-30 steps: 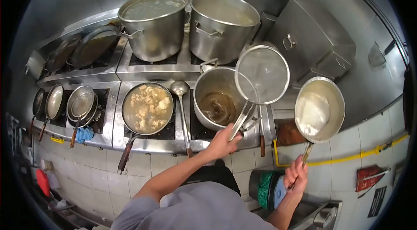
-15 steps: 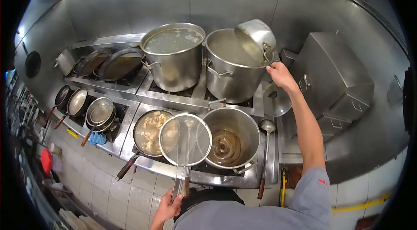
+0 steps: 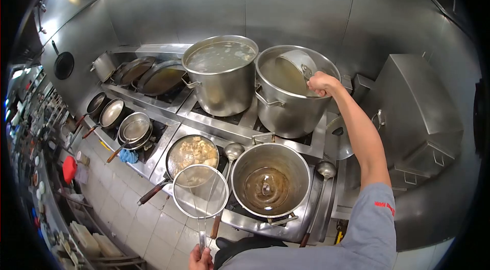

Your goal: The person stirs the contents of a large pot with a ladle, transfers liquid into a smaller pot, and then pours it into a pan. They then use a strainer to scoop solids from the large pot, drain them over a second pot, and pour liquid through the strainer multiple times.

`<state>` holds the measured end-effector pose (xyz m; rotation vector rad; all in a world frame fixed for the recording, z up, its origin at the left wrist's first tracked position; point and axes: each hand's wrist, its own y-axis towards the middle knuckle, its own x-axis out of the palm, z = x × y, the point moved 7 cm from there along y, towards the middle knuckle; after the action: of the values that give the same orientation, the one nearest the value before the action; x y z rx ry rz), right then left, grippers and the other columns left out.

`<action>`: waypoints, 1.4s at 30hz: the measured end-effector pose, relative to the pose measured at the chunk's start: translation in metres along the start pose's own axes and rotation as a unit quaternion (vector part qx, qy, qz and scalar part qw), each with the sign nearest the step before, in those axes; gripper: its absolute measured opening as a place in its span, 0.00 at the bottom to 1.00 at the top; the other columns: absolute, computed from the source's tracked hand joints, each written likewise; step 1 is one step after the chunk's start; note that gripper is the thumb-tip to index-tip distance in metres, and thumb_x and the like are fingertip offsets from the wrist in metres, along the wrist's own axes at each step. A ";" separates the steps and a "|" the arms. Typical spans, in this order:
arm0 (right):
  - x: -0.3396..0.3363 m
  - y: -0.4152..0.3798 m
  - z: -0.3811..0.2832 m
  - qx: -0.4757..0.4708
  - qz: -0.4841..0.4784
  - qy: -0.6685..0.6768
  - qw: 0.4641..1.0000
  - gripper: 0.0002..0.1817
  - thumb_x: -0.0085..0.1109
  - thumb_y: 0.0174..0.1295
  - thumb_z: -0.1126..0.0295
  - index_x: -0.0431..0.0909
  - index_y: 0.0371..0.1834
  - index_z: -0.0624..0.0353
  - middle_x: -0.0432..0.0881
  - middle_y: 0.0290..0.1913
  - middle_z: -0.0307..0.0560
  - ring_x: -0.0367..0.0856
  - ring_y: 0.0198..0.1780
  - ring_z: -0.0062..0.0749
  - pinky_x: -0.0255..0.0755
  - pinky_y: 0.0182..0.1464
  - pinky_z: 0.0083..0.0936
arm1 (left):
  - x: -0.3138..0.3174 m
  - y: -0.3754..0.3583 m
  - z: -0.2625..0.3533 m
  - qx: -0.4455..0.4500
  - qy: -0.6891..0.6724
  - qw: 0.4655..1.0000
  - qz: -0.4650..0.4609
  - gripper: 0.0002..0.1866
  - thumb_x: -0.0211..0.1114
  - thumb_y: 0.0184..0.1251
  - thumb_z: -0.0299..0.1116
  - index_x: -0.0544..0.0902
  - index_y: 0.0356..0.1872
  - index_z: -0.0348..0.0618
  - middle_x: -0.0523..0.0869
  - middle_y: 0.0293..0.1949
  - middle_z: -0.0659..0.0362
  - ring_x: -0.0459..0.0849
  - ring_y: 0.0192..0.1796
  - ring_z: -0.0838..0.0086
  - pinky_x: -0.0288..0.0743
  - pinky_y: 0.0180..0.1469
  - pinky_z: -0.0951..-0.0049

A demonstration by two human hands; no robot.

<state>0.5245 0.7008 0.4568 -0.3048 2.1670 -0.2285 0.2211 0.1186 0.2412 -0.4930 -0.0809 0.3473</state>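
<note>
My right hand (image 3: pixel 322 84) is closed on the handle of a metal saucepan (image 3: pixel 298 59), which is tilted inside the mouth of the right stockpot (image 3: pixel 288 117) with its lower part down in cloudy liquid. Low in the view, my left hand (image 3: pixel 200 259) grips the handle of a round mesh strainer (image 3: pixel 201 194). The strainer is held over the stove's front edge and overlaps the near side of a frying pan (image 3: pixel 170 162) of pale chunks in liquid. Beside it stands a wide pot (image 3: pixel 298 170) with a little brown liquid at its bottom.
A second full stockpot (image 3: pixel 222 91) stands at the back. One ladle (image 3: pixel 234 151) lies between frying pan and wide pot, another ladle (image 3: pixel 325 169) at right. Several pans (image 3: pixel 113 113) and woks (image 3: pixel 162 80) fill the left burners. A metal cabinet (image 3: pixel 416 112) stands right.
The saucepan has gone from raised and tipped at the stockpot's rim to lowered inside it. The strainer has shifted left and toward me, off the wide pot's edge. The view has shifted.
</note>
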 end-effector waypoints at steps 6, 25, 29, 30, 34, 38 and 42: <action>0.016 0.030 0.025 0.086 -0.110 0.268 0.953 0.10 0.42 0.68 0.73 0.71 0.37 0.68 0.68 0.21 0.37 0.54 0.15 0.15 0.48 0.14 0.17 | 0.001 -0.013 0.003 -0.027 -0.025 0.998 0.045 0.15 0.54 0.72 0.38 0.72 0.52 0.38 0.69 0.17 0.66 0.65 0.14 0.82 0.59 0.14 0.78; 0.019 -0.029 0.042 0.019 -0.239 0.639 0.731 0.13 0.54 0.61 0.82 0.60 0.26 0.56 0.60 0.22 0.31 0.52 0.14 0.07 0.45 0.10 0.07 | 0.020 -0.019 0.016 -0.034 0.019 0.999 0.019 0.12 0.56 0.71 0.42 0.73 0.38 0.44 0.71 0.17 0.65 0.68 0.15 0.81 0.61 0.16 0.77; 0.006 -0.054 0.051 -0.005 -0.211 0.657 0.724 0.11 0.53 0.59 0.85 0.62 0.30 0.57 0.62 0.22 0.31 0.53 0.14 0.06 0.47 0.10 0.06 | 0.018 0.004 -0.002 -0.033 -0.031 0.999 0.003 0.11 0.53 0.70 0.32 0.67 0.49 0.39 0.70 0.14 0.59 0.69 0.09 0.72 0.62 0.11 0.73; 0.001 -0.062 0.051 -0.021 -0.203 0.660 0.723 0.10 0.53 0.59 0.85 0.63 0.31 0.58 0.62 0.23 0.32 0.53 0.14 0.06 0.48 0.10 0.06 | 0.019 0.007 -0.002 -0.039 -0.045 0.998 -0.014 0.13 0.51 0.68 0.29 0.66 0.52 0.39 0.70 0.15 0.59 0.69 0.09 0.72 0.62 0.11 0.73; -0.020 -0.094 0.040 -0.064 -0.187 0.672 0.713 0.08 0.52 0.59 0.85 0.66 0.36 0.61 0.63 0.23 0.31 0.53 0.14 0.06 0.50 0.10 0.07 | 0.016 0.023 0.013 -0.015 -0.034 0.999 -0.026 0.15 0.48 0.64 0.25 0.66 0.52 0.38 0.69 0.15 0.58 0.69 0.10 0.71 0.63 0.11 0.73; -0.048 -0.132 0.034 -0.121 -0.123 0.632 0.755 0.06 0.52 0.61 0.83 0.69 0.37 0.60 0.63 0.22 0.30 0.51 0.12 0.07 0.49 0.10 0.07 | 0.009 0.025 0.046 0.027 -0.040 0.998 -0.033 0.17 0.46 0.62 0.24 0.69 0.53 0.38 0.71 0.15 0.58 0.71 0.11 0.73 0.65 0.12 0.74; -0.057 -0.182 0.021 -0.163 -0.192 0.657 0.710 0.06 0.47 0.64 0.81 0.68 0.43 0.65 0.66 0.28 0.33 0.51 0.13 0.07 0.52 0.09 0.08 | 0.030 0.029 0.074 0.009 -0.060 0.993 -0.099 0.20 0.46 0.62 0.26 0.69 0.56 0.37 0.70 0.17 0.59 0.70 0.11 0.74 0.63 0.13 0.74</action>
<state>0.5977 0.5436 0.5388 -1.0530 3.5659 -0.3574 0.2286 0.1860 0.2925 -0.4420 -0.2419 0.1823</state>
